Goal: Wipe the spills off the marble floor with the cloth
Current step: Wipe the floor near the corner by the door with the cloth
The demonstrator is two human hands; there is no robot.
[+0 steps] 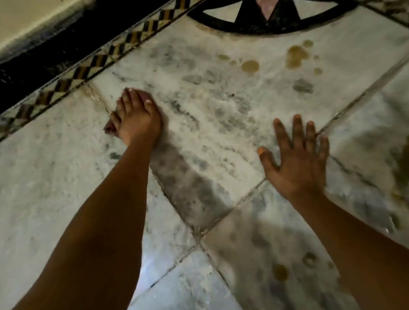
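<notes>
The left hand (pixel 137 116) is curled with fingers together on the marble floor (pixel 219 109), a cloth cannot be made out under it, the right hand (pixel 295 158) is spread flat, and brown spills (pixel 297 53) lie beyond.

No readable text, labels, brands, numbers or signs appear anywhere: none on the marble floor (pixel 218 99), and none on the patterned border (pixel 105 54) at 11 o'clock.
</notes>
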